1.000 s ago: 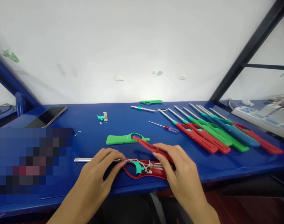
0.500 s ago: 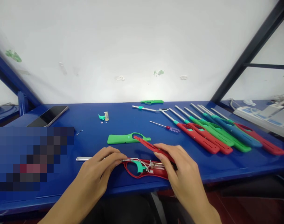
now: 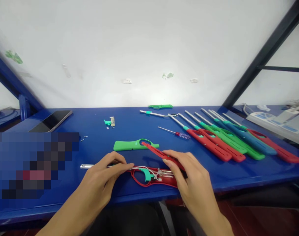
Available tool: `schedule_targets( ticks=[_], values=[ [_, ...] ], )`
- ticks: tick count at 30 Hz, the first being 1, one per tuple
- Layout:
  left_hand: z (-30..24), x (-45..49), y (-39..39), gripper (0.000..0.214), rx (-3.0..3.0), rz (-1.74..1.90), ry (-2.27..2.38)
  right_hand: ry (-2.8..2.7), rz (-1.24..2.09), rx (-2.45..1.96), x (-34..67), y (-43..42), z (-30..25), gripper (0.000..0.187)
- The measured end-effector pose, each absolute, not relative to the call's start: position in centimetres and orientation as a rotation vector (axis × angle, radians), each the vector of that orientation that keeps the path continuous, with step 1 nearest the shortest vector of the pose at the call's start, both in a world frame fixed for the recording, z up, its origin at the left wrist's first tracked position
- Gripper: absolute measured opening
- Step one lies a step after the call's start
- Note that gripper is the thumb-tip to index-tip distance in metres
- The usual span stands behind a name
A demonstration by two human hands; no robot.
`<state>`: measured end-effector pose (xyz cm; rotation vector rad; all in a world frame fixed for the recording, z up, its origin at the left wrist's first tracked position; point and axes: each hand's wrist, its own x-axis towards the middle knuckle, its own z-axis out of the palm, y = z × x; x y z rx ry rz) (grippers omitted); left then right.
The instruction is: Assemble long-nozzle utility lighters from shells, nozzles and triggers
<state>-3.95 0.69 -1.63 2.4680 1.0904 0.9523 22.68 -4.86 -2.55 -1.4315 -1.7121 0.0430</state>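
Observation:
In front of me at the table's near edge lies an opened red lighter body [image 3: 151,183] of the long-nosed kind. White wires, a green trigger [image 3: 146,174] and a clear fuel tank [image 3: 165,173] show inside it. My left hand [image 3: 110,178] is closed around its front neck, thumb and fingers at the wires; the metal tube [image 3: 86,166] sticks out to the left. My right hand [image 3: 191,177] grips the other red shell half [image 3: 156,151], tilted above the body. The rear end of the body is hidden under that hand.
Behind lies a green shell half [image 3: 127,145]. A screwdriver [image 3: 181,135], a loose metal tube [image 3: 153,114] and several long lighters [image 3: 210,146] are to the right. Small parts [image 3: 112,122] and a phone [image 3: 51,121] lie left; a power strip [image 3: 277,124] is far right.
My left thumb has straightened slightly and the fingers have lifted a little at the neck. The right hand and its shell half are nearly unmoved.

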Motion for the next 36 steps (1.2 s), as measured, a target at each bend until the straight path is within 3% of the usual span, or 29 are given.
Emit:
schedule_targets(
  ticks=[18,28,36],
  values=[
    [-1.7,-3.5,0.4,0.057,2.484,1.011,1.079,-1.703,0.027,-1.435,22.5,-5.0,-2.4,0.019],
    [0.3,-3.3,0.4,0.028,2.198,0.923,1.268,-1.724,0.052,-1.436,22.6,-5.0,-2.5,0.020],
    [0.5,-3.2,0.7,0.029,2.296,0.928,1.271,-1.725,0.034,-1.435,22.7,-4.9,-2.8,0.020]
  ],
)
